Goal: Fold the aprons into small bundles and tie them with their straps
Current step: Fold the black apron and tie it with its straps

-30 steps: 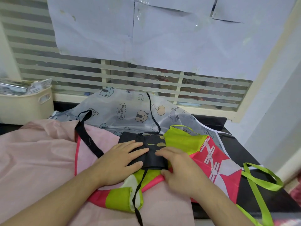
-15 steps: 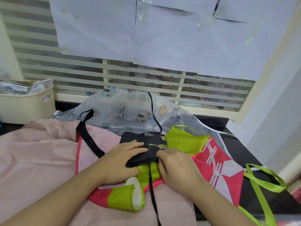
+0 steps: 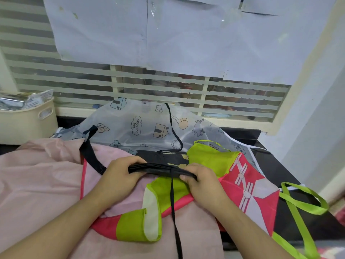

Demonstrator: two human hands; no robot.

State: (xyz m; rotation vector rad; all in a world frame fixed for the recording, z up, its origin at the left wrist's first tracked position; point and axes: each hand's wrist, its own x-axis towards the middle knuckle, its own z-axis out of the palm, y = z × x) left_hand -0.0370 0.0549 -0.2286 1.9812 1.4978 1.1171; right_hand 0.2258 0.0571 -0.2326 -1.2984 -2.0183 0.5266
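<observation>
Leftmost, well to the left of the black apron bundle, a cream basket was seen against the window sill, with silvery packets in it whose print could not be read. Nearer the bundle, a pale pink apron was spread loose, with a wide black strap lying across it. Just left of the bundle's middle, the left hand was curled round the bundle's left end, thumb below and fingers over the top. The bundle itself was held raised a little off the pile, folded down to a narrow, flat strip; a thin black strap hung from its middle toward the viewer, and another was trailed away behind it. At the bundle's right end, the right hand was closed in a pinch on the folded edge. Behind the bundle lay a translucent grey apron, on which "Happy and free" could be read inside a cloud shape. Under and to the right of the bundle, a pink and lime apron was lying unfolded, its lime straps looped off to the right.

The folding of the black apron was judged nearly complete, but no strap was wound or tied round it yet. The other three aprons were judged still to be folded and tied.
</observation>
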